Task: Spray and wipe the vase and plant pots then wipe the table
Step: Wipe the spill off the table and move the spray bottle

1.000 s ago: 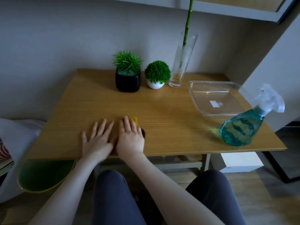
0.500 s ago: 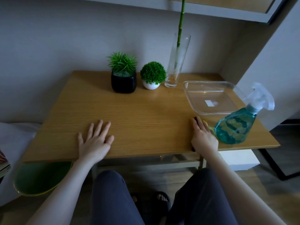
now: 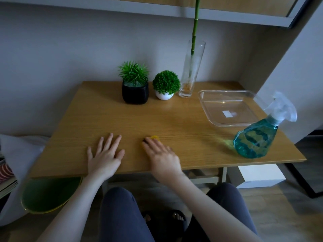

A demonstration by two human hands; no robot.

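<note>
Left hand (image 3: 105,155): flat on the tabletop (image 3: 122,119) near its front edge, palm down, fingers spread apart, holding nothing.
Right hand (image 3: 161,154): pressed palm down on a yellow cloth (image 3: 154,137) at the front middle of the tabletop — only a small yellow edge, with a dark bit beside it, shows past the fingertips; the hand is blurred, and I cannot tell whether the fingers grip the cloth or just lie flat on it.
Black pot (image 3: 135,93): at the back of the tabletop, upright, holding a spiky green plant.
White pot (image 3: 164,96): just right of the black pot, with a round green plant.
Glass vase (image 3: 191,70): tall and clear, right of the white pot, with a green stalk rising out of it.
Clear tray (image 3: 227,109): on the right half — apart from both hands.
Spray bottle (image 3: 257,137): blue-green liquid, standing at the front right corner, near the tray's front rim.
</note>
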